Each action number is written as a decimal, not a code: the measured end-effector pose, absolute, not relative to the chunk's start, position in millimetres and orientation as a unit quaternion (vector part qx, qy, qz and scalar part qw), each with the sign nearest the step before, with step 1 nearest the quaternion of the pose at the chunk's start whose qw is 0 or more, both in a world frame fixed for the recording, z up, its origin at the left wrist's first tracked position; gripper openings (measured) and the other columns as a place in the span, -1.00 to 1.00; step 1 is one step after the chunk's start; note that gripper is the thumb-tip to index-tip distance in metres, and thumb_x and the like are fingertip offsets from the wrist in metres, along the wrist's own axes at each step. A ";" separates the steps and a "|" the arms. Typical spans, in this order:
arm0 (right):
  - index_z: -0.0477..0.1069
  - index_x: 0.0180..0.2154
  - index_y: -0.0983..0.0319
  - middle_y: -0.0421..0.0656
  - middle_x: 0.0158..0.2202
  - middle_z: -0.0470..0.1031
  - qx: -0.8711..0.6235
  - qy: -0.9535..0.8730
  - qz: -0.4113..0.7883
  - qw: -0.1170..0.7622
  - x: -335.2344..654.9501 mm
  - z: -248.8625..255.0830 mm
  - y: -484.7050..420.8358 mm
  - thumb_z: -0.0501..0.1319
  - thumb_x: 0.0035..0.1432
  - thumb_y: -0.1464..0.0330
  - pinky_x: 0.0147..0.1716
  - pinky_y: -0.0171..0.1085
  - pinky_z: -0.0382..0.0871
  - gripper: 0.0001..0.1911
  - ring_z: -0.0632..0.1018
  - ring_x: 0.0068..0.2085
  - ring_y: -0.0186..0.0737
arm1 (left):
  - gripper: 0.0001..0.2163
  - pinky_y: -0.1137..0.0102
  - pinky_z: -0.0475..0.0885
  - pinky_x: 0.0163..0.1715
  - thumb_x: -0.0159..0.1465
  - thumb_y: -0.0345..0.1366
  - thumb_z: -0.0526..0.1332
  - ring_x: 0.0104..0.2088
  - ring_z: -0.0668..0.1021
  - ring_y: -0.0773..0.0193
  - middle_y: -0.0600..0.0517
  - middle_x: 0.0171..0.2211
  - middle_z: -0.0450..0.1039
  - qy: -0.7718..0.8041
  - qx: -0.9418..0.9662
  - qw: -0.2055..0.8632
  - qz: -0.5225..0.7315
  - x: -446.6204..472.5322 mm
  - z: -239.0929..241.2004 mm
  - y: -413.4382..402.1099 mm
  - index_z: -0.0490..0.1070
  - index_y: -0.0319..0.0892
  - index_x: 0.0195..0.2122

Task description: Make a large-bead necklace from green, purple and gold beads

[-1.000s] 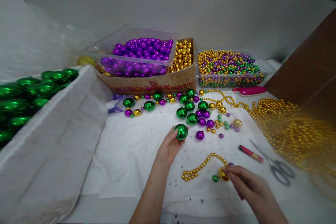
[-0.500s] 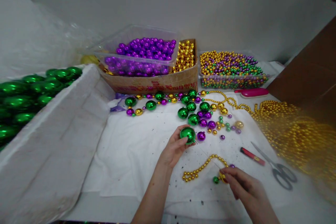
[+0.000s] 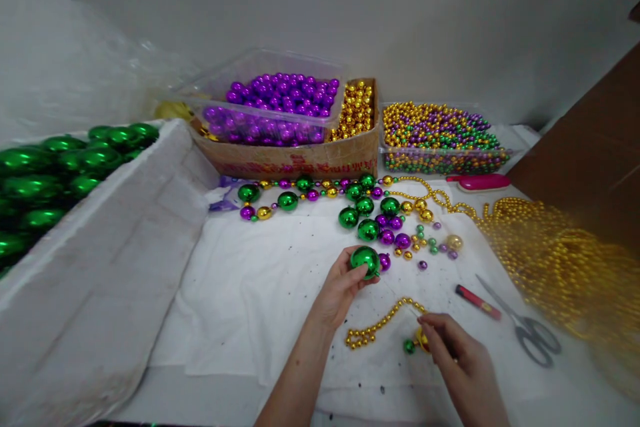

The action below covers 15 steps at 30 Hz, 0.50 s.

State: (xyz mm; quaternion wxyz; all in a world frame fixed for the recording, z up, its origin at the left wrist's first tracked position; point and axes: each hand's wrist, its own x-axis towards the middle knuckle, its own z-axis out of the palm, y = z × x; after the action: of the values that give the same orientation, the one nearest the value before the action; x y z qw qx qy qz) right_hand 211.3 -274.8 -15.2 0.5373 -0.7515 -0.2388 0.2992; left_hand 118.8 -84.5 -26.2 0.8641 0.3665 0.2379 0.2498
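My left hand is closed around a large shiny green ball, with the thumb across its front. A small loop or stub shows at the ball's lower right. My right hand is in a pinch on a thin pale thread, whose faint line reaches toward the green ball. Below the right fingertips lie a gold ball, partly hidden, and a small green bead. A short strand of gold beads curves over the white cloth between my hands. Just right of the held ball is a purple ball.
Loose beads and a finished-looking strand lie behind my hands. Scissors, a red lighter-like stick and a gold bead pile are right. A foam box of green balls stands left; bead containers line the back.
My left hand has shifted slightly right with the green ball, now closer to the purple ball. The right hand has moved a little up and left, still pinching the thread.
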 end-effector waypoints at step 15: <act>0.47 -0.20 0.19 -0.09 -0.28 0.51 -0.671 -0.286 0.147 0.668 222.0 36.5 -242.3 0.13 0.22 0.37 -0.48 -0.27 0.33 -0.84 0.46 -0.44 -0.28 | -0.75 0.46 0.45 -0.41 0.18 -0.18 0.26 -0.39 0.53 0.32 -0.06 -0.31 0.48 0.282 0.181 0.912 0.238 149.5 -14.9 -101.8 0.38 -0.25 -0.22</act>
State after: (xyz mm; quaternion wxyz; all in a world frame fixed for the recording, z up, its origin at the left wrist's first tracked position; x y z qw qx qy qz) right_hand 222.0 -242.3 36.5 0.6679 -0.6711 -0.2864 0.1468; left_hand 149.5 -101.8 -14.9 0.9116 0.1805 0.2823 0.2382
